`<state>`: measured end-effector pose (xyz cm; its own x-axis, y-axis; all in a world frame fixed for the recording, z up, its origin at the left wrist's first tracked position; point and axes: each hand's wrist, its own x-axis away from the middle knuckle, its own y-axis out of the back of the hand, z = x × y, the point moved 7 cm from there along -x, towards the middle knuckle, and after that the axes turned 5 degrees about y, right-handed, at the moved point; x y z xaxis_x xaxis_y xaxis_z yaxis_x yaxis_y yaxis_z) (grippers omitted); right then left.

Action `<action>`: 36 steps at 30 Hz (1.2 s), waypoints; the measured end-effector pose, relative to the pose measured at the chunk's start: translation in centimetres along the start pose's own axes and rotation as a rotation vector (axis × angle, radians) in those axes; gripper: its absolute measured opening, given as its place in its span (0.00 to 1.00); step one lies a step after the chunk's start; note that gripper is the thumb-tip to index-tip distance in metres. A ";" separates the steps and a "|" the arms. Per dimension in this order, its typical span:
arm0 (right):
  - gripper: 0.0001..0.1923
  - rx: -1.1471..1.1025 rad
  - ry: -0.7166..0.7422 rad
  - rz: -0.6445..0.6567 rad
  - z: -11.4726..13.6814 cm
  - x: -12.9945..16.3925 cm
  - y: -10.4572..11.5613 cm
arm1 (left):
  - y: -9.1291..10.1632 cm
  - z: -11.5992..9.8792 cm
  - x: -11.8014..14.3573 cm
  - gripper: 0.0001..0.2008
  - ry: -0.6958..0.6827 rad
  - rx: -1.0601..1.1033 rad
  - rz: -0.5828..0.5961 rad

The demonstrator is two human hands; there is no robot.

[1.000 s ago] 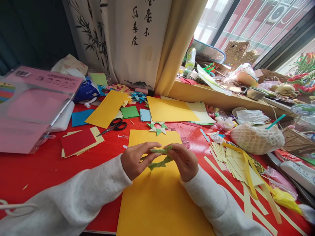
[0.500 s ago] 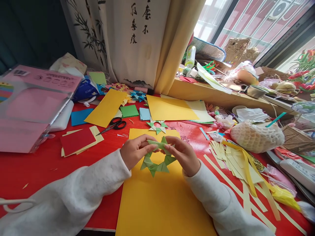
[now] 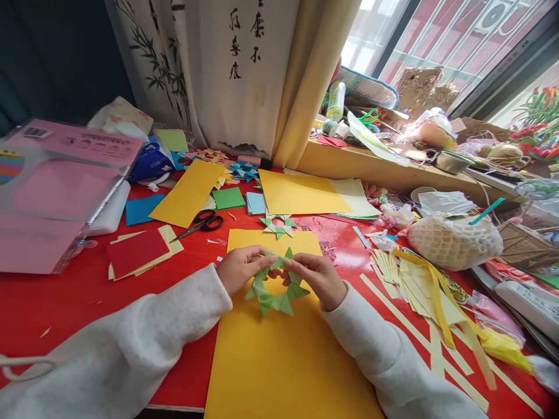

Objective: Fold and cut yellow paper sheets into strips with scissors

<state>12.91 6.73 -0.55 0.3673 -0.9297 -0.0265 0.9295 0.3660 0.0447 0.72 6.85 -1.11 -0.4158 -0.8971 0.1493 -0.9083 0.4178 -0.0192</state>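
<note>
Two hands pinch a green folded-paper star ring [image 3: 276, 286] over a large orange-yellow paper sheet [image 3: 283, 361].

On the red table [image 3: 65, 302], from the left: a pink plastic-wrapped paper pack [image 3: 56, 192], a dark red paper square [image 3: 136, 251] and black-handled scissors [image 3: 201, 223]. The left hand [image 3: 239, 269] pinches the ring's upper left edge between thumb and fingers; the right hand [image 3: 318, 279] pinches its upper right. The ring is held tilted, just above the sheet. Further right lie pale yellow paper strips [image 3: 419, 285] and a white net-covered bundle [image 3: 454, 241].
</note>
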 end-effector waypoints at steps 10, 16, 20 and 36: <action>0.12 -0.143 -0.021 -0.081 0.1 -0.2 1.2 | 0.8 0.2 -0.1 0.09 0.041 0.049 -0.061; 0.10 -0.160 -0.049 -0.067 -0.6 -0.1 0.8 | 0.7 0.9 0.0 0.11 0.106 0.038 -0.075; 0.10 -0.146 -0.044 -0.064 -0.7 -0.1 0.7 | 0.8 1.2 0.0 0.11 0.106 0.024 -0.084; 0.15 -0.048 -0.080 0.042 -1.3 -0.6 0.7 | 1.9 0.5 -0.5 0.10 0.022 0.148 -0.192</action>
<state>13.37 7.57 -1.78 0.4042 -0.9130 0.0546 0.9145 0.4046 -0.0039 -0.86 8.00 -1.69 -0.2355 -0.9539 0.1859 -0.9680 0.2131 -0.1327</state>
